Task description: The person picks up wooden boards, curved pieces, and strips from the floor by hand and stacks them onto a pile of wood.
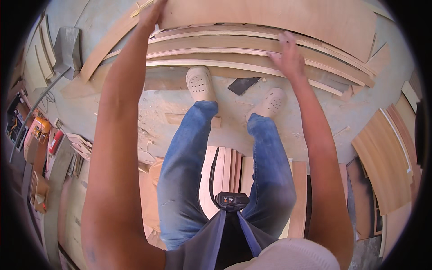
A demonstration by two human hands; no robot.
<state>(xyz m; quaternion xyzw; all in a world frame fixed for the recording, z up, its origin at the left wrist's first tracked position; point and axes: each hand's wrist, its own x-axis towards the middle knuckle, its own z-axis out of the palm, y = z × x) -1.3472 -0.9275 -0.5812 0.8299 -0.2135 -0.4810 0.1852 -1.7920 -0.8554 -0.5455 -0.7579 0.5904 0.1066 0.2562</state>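
My left hand [155, 12] reaches to the top edge of the view, beside the left end of a large pale plywood sheet [265, 15]; its fingers are mostly out of sight. Below that sheet lies a stack of long wooden boards [211, 53], their edges facing me and bowed by the lens. Over the right part of this stack is my right hand [290, 58], slightly blurred, thumb and fingers apart. Nothing shows in its grasp, and whether it touches the boards I cannot tell.
My feet in beige clogs [201, 84] stand just before the stack. A dark flat piece [243, 85] lies between them on the dusty floor. Left are a metal dustpan [67, 50] and a red cylinder [56, 142]; wood panels [382, 157] lean at right.
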